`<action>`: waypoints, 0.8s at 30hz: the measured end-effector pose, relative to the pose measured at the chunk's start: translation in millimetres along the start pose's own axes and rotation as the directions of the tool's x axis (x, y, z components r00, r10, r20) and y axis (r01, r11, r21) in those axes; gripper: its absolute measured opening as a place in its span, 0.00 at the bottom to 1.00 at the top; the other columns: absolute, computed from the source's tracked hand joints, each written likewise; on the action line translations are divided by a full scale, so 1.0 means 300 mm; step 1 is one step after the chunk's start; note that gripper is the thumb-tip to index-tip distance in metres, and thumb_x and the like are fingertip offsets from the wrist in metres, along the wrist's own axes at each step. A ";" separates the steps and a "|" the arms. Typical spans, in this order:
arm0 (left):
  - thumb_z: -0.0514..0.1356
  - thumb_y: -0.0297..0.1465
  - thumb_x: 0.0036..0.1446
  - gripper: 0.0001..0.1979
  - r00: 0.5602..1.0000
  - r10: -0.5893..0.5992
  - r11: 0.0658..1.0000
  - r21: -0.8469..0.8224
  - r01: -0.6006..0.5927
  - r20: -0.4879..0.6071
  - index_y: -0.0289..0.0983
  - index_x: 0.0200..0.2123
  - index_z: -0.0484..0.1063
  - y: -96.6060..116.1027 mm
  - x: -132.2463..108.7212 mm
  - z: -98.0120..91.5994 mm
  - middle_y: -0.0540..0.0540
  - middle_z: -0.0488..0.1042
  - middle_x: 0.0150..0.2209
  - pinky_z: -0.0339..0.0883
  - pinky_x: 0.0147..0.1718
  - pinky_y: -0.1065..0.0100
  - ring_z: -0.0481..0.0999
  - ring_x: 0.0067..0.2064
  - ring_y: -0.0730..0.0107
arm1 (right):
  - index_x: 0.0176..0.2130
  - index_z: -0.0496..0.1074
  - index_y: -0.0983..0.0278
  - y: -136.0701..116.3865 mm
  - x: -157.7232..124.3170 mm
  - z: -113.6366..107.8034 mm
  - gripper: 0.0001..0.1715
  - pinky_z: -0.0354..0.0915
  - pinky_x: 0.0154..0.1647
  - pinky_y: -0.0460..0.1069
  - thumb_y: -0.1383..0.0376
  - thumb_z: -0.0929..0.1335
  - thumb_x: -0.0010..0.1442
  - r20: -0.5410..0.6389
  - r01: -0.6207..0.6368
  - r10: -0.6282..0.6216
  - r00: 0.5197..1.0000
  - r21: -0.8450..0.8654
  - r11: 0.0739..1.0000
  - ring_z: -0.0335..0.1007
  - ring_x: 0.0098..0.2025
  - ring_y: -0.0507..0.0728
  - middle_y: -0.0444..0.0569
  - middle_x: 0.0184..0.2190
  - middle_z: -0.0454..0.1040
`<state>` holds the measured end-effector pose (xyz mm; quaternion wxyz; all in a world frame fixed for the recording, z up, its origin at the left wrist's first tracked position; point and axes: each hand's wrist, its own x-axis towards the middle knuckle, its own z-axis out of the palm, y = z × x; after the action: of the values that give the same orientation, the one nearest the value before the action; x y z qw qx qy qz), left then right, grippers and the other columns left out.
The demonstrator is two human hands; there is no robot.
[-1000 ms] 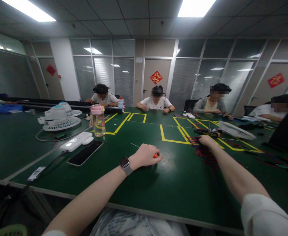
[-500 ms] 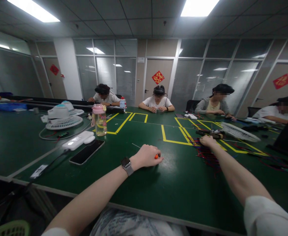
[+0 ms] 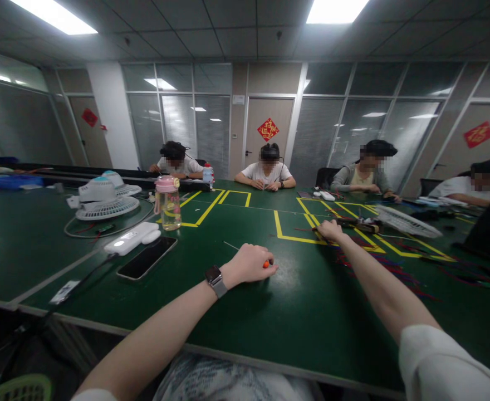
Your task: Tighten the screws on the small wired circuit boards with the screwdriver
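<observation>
My left hand rests on the green table, closed round a small screwdriver with an orange handle. Its thin metal shaft sticks out behind the hand. A smartwatch sits on that wrist. My right hand reaches far forward over a yellow tape line. Its fingers are curled, and a thin red wire pokes out to its left. A loose tangle of red and dark wires lies on the table beside my right forearm.
Left of my arm lie a black phone and a white power bank. Behind them stand a pink-lidded bottle and white desk fans. A fan grille lies at right. Several people sit along the far side.
My right hand has left the wire tangle and moved forward and left over the yellow tape line, with a thin wire trailing from it. My left hand has stayed put on the screwdriver.
</observation>
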<state>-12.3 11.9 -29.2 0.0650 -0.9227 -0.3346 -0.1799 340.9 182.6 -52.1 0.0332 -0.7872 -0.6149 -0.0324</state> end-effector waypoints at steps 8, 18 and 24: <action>0.51 0.42 0.60 0.18 1.000 -0.004 1.000 -0.012 0.004 -0.008 0.38 0.33 0.75 0.003 -0.001 -0.001 0.46 0.76 0.31 0.61 0.29 0.71 0.74 0.31 0.69 | 0.44 0.74 0.69 -0.079 -0.031 -0.003 0.21 0.58 0.52 0.58 0.61 0.59 0.63 -0.008 0.011 -0.011 1.000 0.011 1.000 0.57 0.59 0.66 0.61 0.50 0.70; 0.51 0.42 0.60 0.18 1.000 0.006 0.999 -0.036 -0.007 -0.005 0.37 0.33 0.75 0.004 -0.002 -0.006 0.46 0.76 0.31 0.61 0.29 0.71 0.74 0.30 0.70 | 0.41 0.75 0.75 -0.239 -0.103 0.008 0.25 0.63 0.47 0.54 0.57 0.61 0.62 -0.185 0.001 0.009 0.983 0.050 0.999 0.70 0.49 0.67 0.69 0.41 0.74; 0.51 0.42 0.60 0.18 1.000 -0.002 1.000 -0.009 0.002 -0.007 0.37 0.33 0.75 0.005 -0.001 -0.001 0.46 0.76 0.31 0.62 0.29 0.71 0.74 0.31 0.69 | 0.41 0.75 0.76 -0.306 -0.104 0.013 0.17 0.67 0.44 0.56 0.65 0.65 0.57 -0.226 -0.056 0.086 0.970 0.139 0.989 0.73 0.46 0.68 0.70 0.41 0.75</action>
<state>-11.6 10.4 -29.2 0.0620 -0.9221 -0.3343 -0.1847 244.3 174.9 -57.6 0.1575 -0.7958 -0.5790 -0.0820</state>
